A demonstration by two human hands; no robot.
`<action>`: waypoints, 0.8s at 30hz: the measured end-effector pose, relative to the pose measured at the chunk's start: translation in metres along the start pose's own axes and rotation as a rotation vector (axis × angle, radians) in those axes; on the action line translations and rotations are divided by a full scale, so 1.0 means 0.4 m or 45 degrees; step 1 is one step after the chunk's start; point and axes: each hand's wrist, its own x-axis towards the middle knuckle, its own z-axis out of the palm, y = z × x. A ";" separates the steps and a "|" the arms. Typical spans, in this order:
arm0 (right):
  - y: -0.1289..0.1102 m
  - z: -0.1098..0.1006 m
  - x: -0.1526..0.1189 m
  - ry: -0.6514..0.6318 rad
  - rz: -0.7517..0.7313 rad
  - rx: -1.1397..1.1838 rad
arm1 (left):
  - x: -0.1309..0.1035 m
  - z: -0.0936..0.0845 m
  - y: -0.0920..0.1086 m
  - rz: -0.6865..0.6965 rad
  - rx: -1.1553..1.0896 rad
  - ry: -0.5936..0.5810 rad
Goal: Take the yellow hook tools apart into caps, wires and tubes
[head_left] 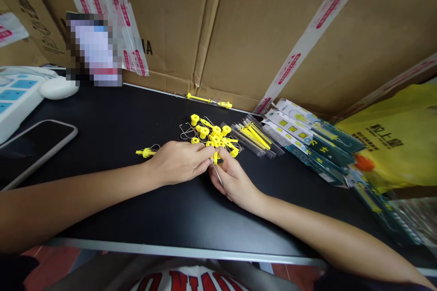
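My left hand and my right hand meet over the middle of the black table. Both are closed, fingertips together, around a small yellow flanged plastic piece. A thin metal rod runs from it down across my right fingers. My left fingers partly hide the piece. Just beyond my hands lies a pile of yellow flanged caps with bent metal wire hooks. Beside my left wrist is a yellow piece with a wire loop.
Transparent tubes with yellow sticks lie right of the pile, beside printed boxes and a yellow bag. One yellow-ended tube lies at the back edge. Left are a phone, a white case and a power strip. Cardboard stands behind.
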 end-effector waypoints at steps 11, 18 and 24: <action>0.008 0.010 -0.007 0.040 -0.008 0.078 | 0.003 -0.008 0.011 -0.094 -0.077 -0.011; 0.024 0.007 -0.008 -0.012 -0.041 0.139 | 0.003 -0.008 0.016 -0.103 -0.087 -0.043; 0.024 0.009 -0.012 -0.039 -0.015 0.141 | -0.001 -0.004 0.017 -0.040 -0.147 0.035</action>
